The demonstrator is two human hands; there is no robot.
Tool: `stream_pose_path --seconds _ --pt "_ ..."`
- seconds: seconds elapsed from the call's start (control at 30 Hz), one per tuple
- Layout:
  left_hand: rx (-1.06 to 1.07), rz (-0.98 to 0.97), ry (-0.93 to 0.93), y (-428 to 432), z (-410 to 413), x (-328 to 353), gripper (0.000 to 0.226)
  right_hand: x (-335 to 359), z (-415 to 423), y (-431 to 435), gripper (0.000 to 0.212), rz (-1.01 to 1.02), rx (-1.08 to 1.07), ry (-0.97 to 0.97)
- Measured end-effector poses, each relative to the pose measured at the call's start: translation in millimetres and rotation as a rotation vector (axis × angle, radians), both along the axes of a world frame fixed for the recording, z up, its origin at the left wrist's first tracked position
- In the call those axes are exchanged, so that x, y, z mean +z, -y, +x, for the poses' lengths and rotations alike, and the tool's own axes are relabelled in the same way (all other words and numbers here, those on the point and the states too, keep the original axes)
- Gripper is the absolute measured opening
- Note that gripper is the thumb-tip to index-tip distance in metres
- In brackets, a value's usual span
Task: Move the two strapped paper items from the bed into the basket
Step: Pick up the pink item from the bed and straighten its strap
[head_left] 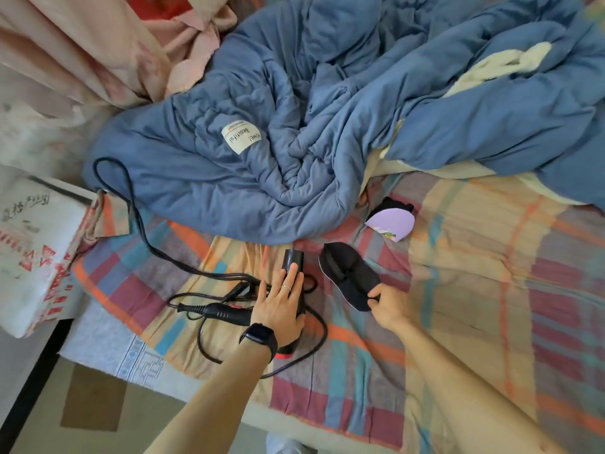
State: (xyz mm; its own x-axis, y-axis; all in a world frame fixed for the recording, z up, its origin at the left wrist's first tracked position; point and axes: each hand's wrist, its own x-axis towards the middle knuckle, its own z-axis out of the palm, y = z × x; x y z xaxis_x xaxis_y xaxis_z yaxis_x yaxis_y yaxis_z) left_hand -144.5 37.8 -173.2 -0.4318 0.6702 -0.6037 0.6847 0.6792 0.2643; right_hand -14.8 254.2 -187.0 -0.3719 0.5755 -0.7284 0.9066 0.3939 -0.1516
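Observation:
One strapped paper item (348, 276) is black and oval, with a strap across it. My right hand (386, 304) pinches its near end, and it looks slightly raised off the checked bedsheet. The second strapped paper item (393, 222) shows a lilac face with a small print and a black strap behind it. It lies on the sheet beside the quilt, beyond my right hand. My left hand (280, 304) rests palm down on a black hair dryer (294, 290), fingers laid along its barrel. No basket is in view.
A crumpled blue quilt (327, 109) covers the far half of the bed. The hair dryer's black cable (144, 237) loops over the sheet toward the left edge. A printed cardboard box (36, 253) stands left of the bed. Peach curtains hang at the top left.

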Motion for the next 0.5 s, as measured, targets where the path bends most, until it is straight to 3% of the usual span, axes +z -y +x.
stream_pose_path --seconds 0.13,0.2,0.33,0.5 --pt "0.079 0.026 0.073 0 10 30 0.083 38 18 27 0.018 -0.359 -0.686 -0.195" --pt "0.176 0.092 0.157 1 22 53 0.086 74 30 39 0.005 -0.570 -0.930 -0.285" --pt "0.311 0.275 0.382 -1 54 108 0.070 139 63 61 0.008 -0.801 -1.123 -0.403" --pt "0.443 0.474 0.286 2 98 175 0.016 191 110 81 0.013 -0.922 -1.274 -0.482"
